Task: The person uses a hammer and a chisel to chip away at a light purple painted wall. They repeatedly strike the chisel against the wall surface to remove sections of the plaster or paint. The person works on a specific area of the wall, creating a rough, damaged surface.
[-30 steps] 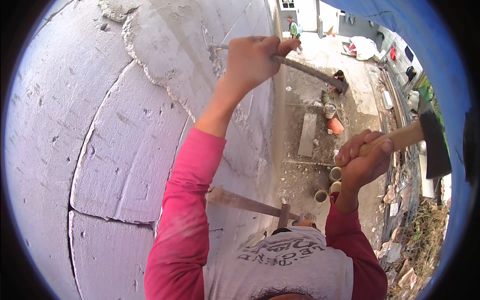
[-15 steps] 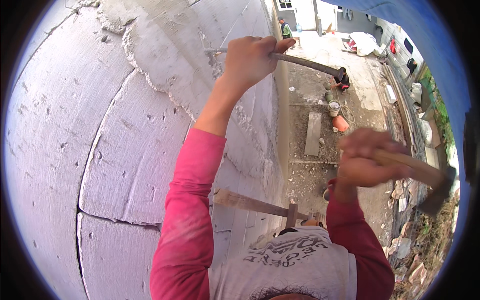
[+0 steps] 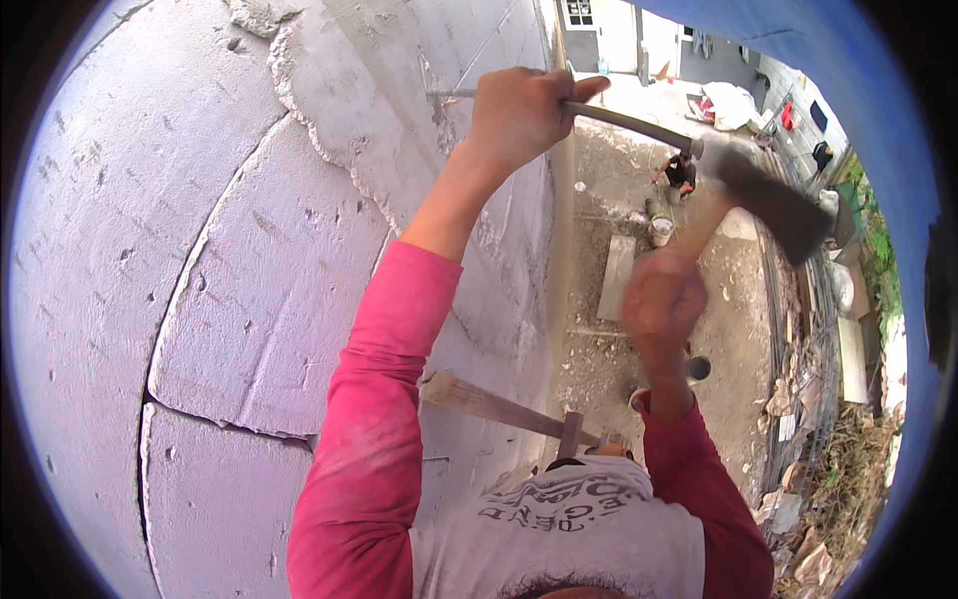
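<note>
My left hand (image 3: 524,118) is closed around a long metal chisel (image 3: 634,122). Its far end meets the rough plastered part of the pale block wall (image 3: 249,270), and its struck end points right, over the ground below. In my right hand (image 3: 667,299) is the wooden handle of a hatchet (image 3: 773,205), whose dark head is smeared by motion. The blunt back of that head is close to the chisel's struck end; whether they touch I cannot tell.
A wooden beam with a crosspiece (image 3: 499,407) juts from the wall just ahead of my body. Far below, a person (image 3: 681,173) crouches near a bucket (image 3: 662,232) and a board (image 3: 618,278). Long bars and rubble (image 3: 788,399) lie along the right. Blue sheeting (image 3: 798,30) hangs at upper right.
My right hand has swung the hatchet left and up, from low at the right to beside the chisel's end. My left hand keeps its grip, shifted slightly right in view.
</note>
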The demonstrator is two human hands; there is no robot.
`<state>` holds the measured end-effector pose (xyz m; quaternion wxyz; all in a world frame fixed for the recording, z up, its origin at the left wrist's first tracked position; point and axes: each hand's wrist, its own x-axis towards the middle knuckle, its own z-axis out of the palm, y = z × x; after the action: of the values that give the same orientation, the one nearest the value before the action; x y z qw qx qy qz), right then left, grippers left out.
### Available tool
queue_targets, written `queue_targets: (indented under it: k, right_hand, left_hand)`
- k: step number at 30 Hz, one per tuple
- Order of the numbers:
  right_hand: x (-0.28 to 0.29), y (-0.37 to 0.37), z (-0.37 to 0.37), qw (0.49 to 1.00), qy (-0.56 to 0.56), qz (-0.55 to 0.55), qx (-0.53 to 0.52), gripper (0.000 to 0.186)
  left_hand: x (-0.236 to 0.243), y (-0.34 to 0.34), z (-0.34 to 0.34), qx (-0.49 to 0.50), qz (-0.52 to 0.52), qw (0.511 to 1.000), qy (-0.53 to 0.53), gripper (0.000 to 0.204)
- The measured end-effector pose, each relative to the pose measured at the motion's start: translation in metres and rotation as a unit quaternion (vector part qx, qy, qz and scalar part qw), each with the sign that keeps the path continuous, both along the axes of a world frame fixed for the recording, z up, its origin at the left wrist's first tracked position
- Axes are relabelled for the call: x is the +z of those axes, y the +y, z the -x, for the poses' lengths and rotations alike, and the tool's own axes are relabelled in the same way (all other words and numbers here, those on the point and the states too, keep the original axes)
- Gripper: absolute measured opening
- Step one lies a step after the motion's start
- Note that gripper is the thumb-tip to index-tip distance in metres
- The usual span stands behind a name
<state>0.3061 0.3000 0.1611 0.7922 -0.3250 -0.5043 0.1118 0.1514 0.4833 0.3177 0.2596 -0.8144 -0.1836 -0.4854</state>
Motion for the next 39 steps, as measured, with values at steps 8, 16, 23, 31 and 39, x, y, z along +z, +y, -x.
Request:
queue_targets:
  k: [8, 16, 23, 31, 39]
  right_hand:
    - [0.095, -0.035, -0.035, 0.953, 0.205, -0.199, 0.101, 0.057]
    - [0.054, -0.033, -0.021, 0.969, 0.239, -0.047, 0.04, 0.055]
    - [0.063, -0.03, -0.012, 0.972, 0.235, 0.008, 0.02, 0.056]
    - [0.057, -0.015, -0.004, 0.966, 0.21, -0.15, 0.017, 0.045]
    - [0.046, -0.019, 0.0, 0.992, 0.108, 0.011, 0.062, 0.051]
  left_hand:
    - [-0.006, 0.009, 0.017, 0.004, 0.027, 1.0, 0.015, 0.019]
    - [-0.001, -0.018, -0.001, -0.005, -0.002, 1.0, 0.028, 0.031]
    - [0.016, -0.012, 0.009, -0.017, -0.018, 0.999, 0.027, 0.037]
    - [0.013, -0.011, 0.001, 0.005, 0.015, 0.998, 0.053, 0.031]
    - [0.011, -0.003, 0.007, 0.012, 0.006, 0.999, 0.036, 0.033]
